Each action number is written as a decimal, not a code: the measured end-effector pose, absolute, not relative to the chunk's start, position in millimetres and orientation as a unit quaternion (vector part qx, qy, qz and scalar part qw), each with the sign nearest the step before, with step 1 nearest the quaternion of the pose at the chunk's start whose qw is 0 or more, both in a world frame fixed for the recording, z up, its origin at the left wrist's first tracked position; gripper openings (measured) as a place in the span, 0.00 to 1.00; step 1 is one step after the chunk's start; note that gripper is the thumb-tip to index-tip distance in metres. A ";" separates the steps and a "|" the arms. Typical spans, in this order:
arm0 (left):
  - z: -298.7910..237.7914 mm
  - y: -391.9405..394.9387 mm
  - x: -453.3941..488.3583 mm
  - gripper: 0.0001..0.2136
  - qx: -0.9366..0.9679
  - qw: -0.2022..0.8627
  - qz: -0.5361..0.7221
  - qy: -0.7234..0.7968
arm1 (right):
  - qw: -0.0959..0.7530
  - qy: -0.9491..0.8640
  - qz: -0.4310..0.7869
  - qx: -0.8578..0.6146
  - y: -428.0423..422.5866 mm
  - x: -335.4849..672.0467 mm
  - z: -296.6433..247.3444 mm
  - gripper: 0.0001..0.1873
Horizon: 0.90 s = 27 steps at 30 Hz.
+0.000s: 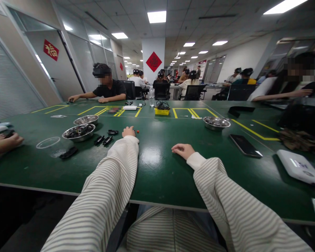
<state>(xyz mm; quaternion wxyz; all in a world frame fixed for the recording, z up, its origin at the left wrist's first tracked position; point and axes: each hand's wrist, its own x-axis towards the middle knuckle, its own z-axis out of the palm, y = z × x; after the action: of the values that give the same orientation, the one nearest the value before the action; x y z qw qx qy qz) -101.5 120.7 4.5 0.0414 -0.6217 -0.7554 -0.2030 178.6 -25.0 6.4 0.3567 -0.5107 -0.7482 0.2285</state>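
Note:
My left hand [128, 132] rests on the green table [157, 185], back toward me, with its fingers bent down; whatever is under them is hidden. A small orange piece [138, 131] lies just right of it. To its left are several small black plastic parts [107, 141], and one more black part [112, 132] sits closest to the hand. My right hand [183, 151] lies farther right near the table's middle, fingers loosely bent and nothing visible in them.
Metal bowls [78, 133] of black parts and a clear plastic cup [54, 147] stand left. Right are another bowl [216, 123], a phone [246, 145] and a white device [300, 167]. A yellow tray [162, 111] with cables and a bottle [151, 96] stand at the back. A co-worker's hand [6, 141] is at left.

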 end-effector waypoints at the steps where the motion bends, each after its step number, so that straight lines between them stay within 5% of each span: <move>1: 3.8 120.9 -101.2 0.15 -0.626 0.045 -0.202 -0.752 | 0.354 -0.749 0.226 -0.512 -24.9 178.7 6.3 0.08; 12: 6.3 105.8 -90.0 0.06 -0.743 0.117 -0.221 -0.621 | 0.347 -0.754 0.211 -0.517 -24.1 178.2 4.7 0.08; 22: 0.0 16.4 9.9 0.09 -0.933 -0.033 -0.246 -0.262 | 0.441 -0.693 0.203 -0.533 -22.3 181.6 7.2 0.09; 27: 0.0 6.2 24.2 0.12 -0.931 -0.045 -0.251 -0.261 | 0.433 -0.693 0.183 -0.546 -19.0 184.0 3.8 0.09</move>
<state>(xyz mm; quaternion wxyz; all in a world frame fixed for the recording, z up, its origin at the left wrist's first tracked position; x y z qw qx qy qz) 24.2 6.2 0.0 -0.0451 -0.9311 -0.2607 -0.2511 184.0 -19.0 3.8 0.4329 -0.5460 -0.6935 0.1832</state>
